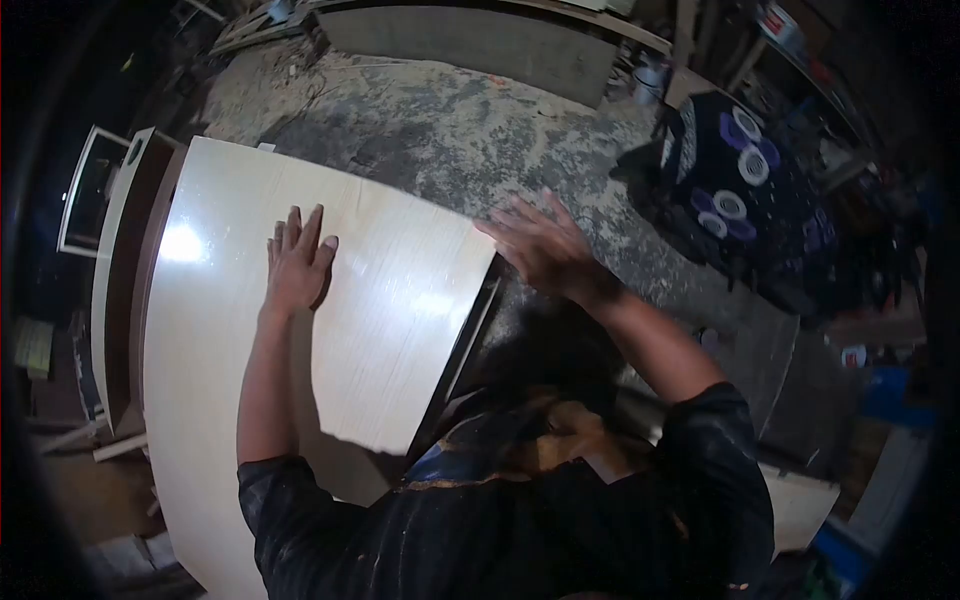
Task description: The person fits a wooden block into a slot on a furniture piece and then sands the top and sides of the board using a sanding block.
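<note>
Both hands are open and hold nothing. Left hand [297, 262] lies flat, palm down, fingers together and pointing away, on the pale board [230, 330]. Right hand [540, 248] is spread, fingers apart and blurred, just past the board's far right corner; whether it touches the edge cannot be told.

No writing, brand or label can be read anywhere.

That board is a large light panel with a faint straight wood grain and a glossy face that throws back two bright patches of light. It lies flat in front of the person, its right edge showing a thin dark band. Left of the board stands a brown-and-white cabinet frame [125, 250]. Beyond the board the floor [450, 130] is covered in sawdust. Right of the board, well apart, sits a dark cloth with white ring patterns [740, 190].
</note>
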The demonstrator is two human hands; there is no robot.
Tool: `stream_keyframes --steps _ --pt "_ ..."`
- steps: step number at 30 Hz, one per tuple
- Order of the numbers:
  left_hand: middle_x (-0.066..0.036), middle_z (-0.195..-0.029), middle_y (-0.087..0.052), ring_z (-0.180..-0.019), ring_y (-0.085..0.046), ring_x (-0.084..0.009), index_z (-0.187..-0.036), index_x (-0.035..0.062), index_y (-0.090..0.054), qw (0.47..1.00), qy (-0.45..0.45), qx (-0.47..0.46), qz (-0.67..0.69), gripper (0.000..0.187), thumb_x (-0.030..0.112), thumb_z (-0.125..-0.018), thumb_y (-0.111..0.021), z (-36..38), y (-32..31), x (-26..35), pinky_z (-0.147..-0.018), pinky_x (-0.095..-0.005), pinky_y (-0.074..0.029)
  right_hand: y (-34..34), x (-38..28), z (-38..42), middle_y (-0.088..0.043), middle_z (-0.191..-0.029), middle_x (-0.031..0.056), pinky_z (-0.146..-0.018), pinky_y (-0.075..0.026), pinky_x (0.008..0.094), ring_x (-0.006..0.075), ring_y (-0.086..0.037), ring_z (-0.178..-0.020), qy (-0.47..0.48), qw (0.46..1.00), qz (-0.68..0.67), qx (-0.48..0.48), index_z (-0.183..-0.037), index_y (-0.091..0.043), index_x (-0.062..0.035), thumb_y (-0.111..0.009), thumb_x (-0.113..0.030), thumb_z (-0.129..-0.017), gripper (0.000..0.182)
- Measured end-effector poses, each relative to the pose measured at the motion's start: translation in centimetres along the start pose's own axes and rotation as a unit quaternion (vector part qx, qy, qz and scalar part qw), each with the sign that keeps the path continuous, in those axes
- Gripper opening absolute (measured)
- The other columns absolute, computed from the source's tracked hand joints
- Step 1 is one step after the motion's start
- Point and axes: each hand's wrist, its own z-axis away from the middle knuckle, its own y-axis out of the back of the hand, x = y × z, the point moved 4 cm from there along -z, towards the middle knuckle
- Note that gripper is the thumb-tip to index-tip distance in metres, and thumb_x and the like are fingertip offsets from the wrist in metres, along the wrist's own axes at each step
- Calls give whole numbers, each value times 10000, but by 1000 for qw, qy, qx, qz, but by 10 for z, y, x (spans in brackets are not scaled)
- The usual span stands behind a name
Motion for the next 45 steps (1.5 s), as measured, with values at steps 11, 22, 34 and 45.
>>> stream_keyframes --steps 11,22,34,45 --pt "-220 -1456 -415 -1333 -369 -445 -1391 178 -507 968 177 146 102 475 407 -975 -536 -82 12 36 -1091 -510 -342 12 191 -157 -657 -1205 126 -978 -418 491 326 -613 -1113 96 949 -269 -131 -1287 -601 -124 -647 -241 -886 420" --pt "-152 -1326 -538 -1230 -498 -321 -1267 95 -608 849 456 228 137 426 296 -902 -697 12 62 82 -963 -411 -469 -78 16 -280 -605 -1144 132 -957 -369 430 298 -578 -1083 434 754 -414 -267 -1325 -558 -92 -681 -299 -870 514" --pt "-139 -1005 -591 -952 -583 -363 -1029 79 -572 871 472 134 -33 413 281 -737 -784 -129 28 31 -819 -456 -509 -94 -30 -297 -448 -1223 276 -977 -425 501 457 -522 -1109 458 699 -410 -367 -1223 -550 83 -787 -409 -705 753" --pt "-132 -975 -590 -910 -591 -358 -980 72 -556 821 527 216 20 339 169 -733 -768 -124 54 51 -766 -443 -503 -107 -47 -303 -595 -927 199 -827 -494 476 363 -608 -858 533 671 -454 -243 -807 -651 20 -852 -433 -535 565"
